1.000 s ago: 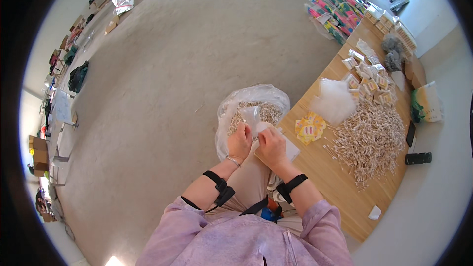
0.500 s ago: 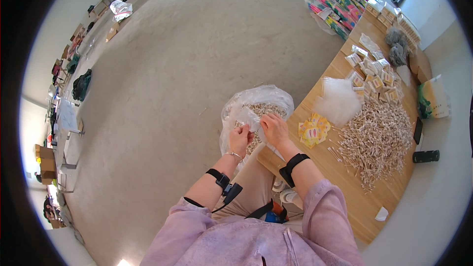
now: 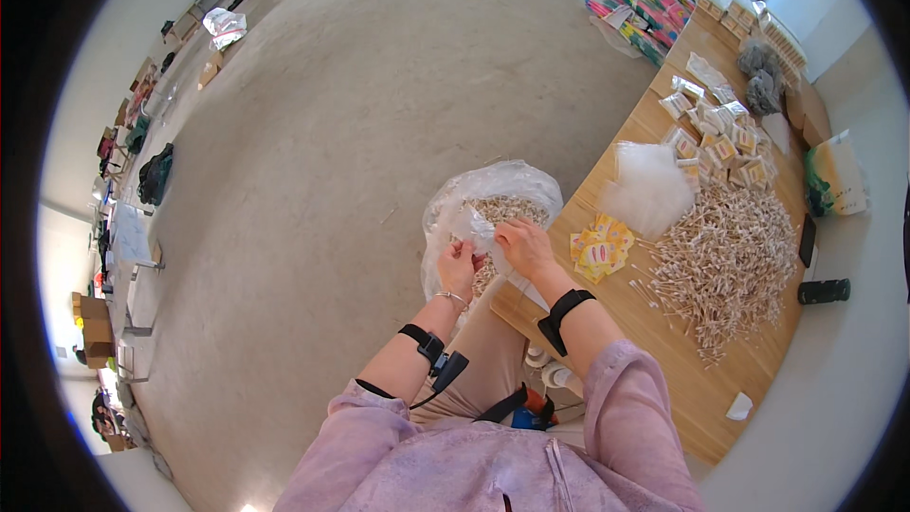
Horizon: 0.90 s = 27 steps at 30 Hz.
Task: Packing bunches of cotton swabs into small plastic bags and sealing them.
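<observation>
Both my hands pinch a small clear plastic bag (image 3: 481,227) above a large clear plastic sack (image 3: 439,213). Loose cotton swabs (image 3: 510,208) fill the sack, which stands by my knees at the table's left edge. At the bag's near left side, my left hand (image 3: 458,269) has its fingers closed. My right hand (image 3: 524,246) grips the bag's right side with bent fingers. Whether anything is inside the bag is too small to tell. Right of my hands, yellow cards (image 3: 602,248) lie spread on the wooden table (image 3: 654,351).
On the table are a big heap of cotton swabs (image 3: 730,265), a stack of clear bags (image 3: 647,192) and several filled packets (image 3: 718,144). A dark cylinder (image 3: 824,291) lies by the wall. Colourful wrapped bundles (image 3: 643,2) sit beyond the table's far end.
My hands stay on the small bag above the sack, with only slight finger movement. The whole view has shifted a little.
</observation>
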Each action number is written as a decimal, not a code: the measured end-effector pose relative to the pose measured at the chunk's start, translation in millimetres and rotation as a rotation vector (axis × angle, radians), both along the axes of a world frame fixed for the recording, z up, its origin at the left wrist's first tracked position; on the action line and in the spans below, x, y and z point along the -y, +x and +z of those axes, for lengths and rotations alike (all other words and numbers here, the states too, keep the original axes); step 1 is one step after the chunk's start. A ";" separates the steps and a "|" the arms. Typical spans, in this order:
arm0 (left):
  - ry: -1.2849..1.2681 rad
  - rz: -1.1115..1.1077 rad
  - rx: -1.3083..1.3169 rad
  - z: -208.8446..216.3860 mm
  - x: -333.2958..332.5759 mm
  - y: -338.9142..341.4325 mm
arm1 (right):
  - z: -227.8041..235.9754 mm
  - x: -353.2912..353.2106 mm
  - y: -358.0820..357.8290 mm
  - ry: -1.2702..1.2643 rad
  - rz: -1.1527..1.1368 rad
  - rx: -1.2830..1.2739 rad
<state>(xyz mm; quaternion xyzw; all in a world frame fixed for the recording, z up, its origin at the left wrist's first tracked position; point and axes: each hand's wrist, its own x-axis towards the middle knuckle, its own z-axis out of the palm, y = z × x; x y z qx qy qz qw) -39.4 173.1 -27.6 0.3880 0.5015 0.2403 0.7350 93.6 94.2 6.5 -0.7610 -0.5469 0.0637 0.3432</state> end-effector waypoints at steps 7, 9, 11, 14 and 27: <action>-0.011 -0.185 -0.034 10.4 22.2 -7.7 | 16.0 19.5 14.4 -0.083 0.106 -0.037; -0.033 -0.174 -0.012 17.9 30.7 -9.2 | 18.3 28.3 18.1 -0.145 0.136 -0.056; -0.049 -0.165 0.012 19.6 35.2 -10.4 | 16.2 35.8 19.0 -0.006 0.058 -0.033; -0.012 -0.166 0.054 17.4 37.9 -10.2 | 11.3 29.6 14.4 -0.073 -0.107 -0.149; 0.085 -0.187 0.006 24.0 51.9 -8.6 | 6.7 25.9 11.7 -0.345 -0.075 -0.069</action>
